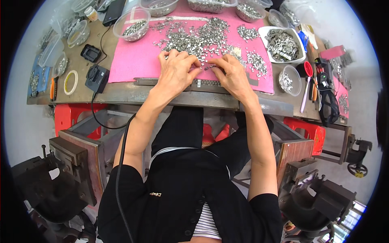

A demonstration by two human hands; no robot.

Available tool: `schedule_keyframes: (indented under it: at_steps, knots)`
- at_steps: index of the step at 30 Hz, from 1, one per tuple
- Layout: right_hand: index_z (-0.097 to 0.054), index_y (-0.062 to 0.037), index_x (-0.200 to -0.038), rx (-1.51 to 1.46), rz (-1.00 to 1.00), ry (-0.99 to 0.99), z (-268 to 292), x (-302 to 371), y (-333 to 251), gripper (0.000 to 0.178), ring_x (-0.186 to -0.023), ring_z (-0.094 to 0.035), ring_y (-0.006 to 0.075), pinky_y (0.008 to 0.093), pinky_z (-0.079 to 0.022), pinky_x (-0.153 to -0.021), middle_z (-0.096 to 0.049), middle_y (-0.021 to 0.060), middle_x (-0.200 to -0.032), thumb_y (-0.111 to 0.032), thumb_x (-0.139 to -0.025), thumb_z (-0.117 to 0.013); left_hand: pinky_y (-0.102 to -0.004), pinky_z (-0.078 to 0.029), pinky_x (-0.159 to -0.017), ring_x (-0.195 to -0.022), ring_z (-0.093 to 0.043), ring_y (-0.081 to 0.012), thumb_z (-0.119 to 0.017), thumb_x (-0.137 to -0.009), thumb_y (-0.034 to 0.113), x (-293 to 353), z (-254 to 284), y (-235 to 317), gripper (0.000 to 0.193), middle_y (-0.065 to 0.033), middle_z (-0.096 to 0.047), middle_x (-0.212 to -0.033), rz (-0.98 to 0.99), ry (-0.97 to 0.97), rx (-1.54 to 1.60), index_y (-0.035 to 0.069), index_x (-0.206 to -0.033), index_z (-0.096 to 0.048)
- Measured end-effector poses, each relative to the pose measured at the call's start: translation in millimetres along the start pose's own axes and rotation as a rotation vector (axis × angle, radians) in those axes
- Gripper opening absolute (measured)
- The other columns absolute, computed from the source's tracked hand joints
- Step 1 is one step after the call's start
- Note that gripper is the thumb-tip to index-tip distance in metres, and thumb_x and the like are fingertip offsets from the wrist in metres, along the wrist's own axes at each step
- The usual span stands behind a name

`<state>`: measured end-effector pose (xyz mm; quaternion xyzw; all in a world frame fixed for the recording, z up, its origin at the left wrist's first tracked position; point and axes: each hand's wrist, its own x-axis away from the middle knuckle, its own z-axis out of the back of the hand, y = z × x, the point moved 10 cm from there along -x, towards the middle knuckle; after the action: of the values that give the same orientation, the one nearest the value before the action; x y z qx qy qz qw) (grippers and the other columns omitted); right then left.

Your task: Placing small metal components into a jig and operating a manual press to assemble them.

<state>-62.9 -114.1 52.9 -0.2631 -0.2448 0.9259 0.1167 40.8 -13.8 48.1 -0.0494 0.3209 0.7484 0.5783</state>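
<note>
My left hand (177, 69) is at the near edge of a pink mat (129, 67), thumb and index finger drawn together at the tips. Facing it, my right hand (231, 73) has its thumb and forefinger closed in a pinch. In the narrow gap between the hands lies a small dark piece (208, 68), close to the right fingertips. What either pinch holds is too small to make out. Just beyond the fingers spreads a heap of small silvery metal pieces (194, 40). A metal strip (146, 81) runs along the mat's front edge, below my hands.
Clear plastic tubs (132, 25) of metal pieces stand along the back. To the right are a white tub (302, 50), a round container (289, 81) and a red-headed tool (308, 69). At left are a black charger (97, 78) and a tape roll (71, 82). A black cable (119, 174) crosses my left arm.
</note>
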Motion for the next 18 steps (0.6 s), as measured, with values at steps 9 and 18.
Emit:
schedule_keyframes:
  at_steps: [9,18]
  knots:
    - [-0.075,-0.0071,-0.101,-0.006,-0.100,0.020,-9,-13,14,0.016,-0.080,-0.062,0.0325,0.0450,-0.049,-0.074,-0.061,0.0122,-0.082,-0.011,-0.085,-0.073,-0.0464,-0.032,-0.096,-0.090,-0.057,-0.0225,-0.078,-0.084,0.025,-3,-9,0,0.013,-0.0002,-0.065,-0.081,0.008,0.069,-0.082,0.014,-0.089,-0.073]
    - [-0.071,-0.0076,-0.093,0.200,-0.017,-0.023,-17,-18,6,0.010,-0.079,-0.063,0.0292,0.0422,-0.046,-0.076,-0.062,0.0094,-0.084,-0.014,-0.086,-0.073,-0.0485,-0.032,-0.098,-0.090,-0.058,-0.0225,-0.077,-0.085,0.022,-3,-2,2,0.010,0.0002,-0.066,-0.082,-0.018,0.073,-0.092,0.013,-0.089,-0.074]
